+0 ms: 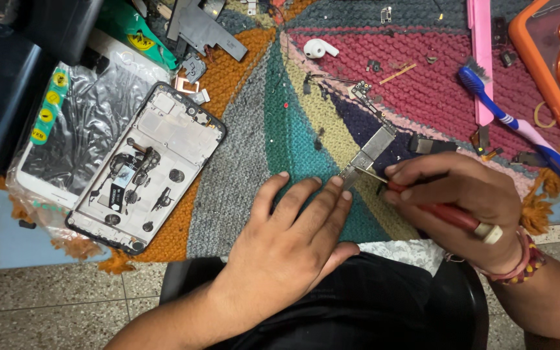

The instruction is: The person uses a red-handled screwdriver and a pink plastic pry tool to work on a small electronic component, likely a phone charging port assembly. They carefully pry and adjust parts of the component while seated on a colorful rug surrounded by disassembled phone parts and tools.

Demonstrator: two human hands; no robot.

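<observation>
1. On the knitted, many-coloured mat (241, 175), near its front edge, lies a small metal-shielded circuit board (369, 154), slanting up and to the right; a thin flex strip with a gold connector (360, 87) trails off beyond its far end.
2. The left hand (290, 243) lies flat on the mat with fingers spread, gripping nothing; the fingertips (336, 182) press down on the board's near end.
3. The right hand (452, 194) is closed around a red-handled screwdriver (445, 212), thumb and forefinger pinching the shaft close to the tip, which touches the board's near corner just beside the left fingertips.
4. Judging from this, the tip could slip off the shield and jab the pinning fingertip, since the two nearly touch. The board could also skid on the soft knit if the pressing finger eases.
5. Tiny loose parts and screws (375, 65) are scattered on the red patch of the mat; a sleeve brushing them could send them into the weave.
6. Further out: a blue toothbrush (510, 120) and pink strip (482, 58) to the right, an orange phone case (555, 65) at the corner, a white earbud (319, 47) behind, and an opened phone frame (147, 167) to the left, well apart from both hands.
</observation>
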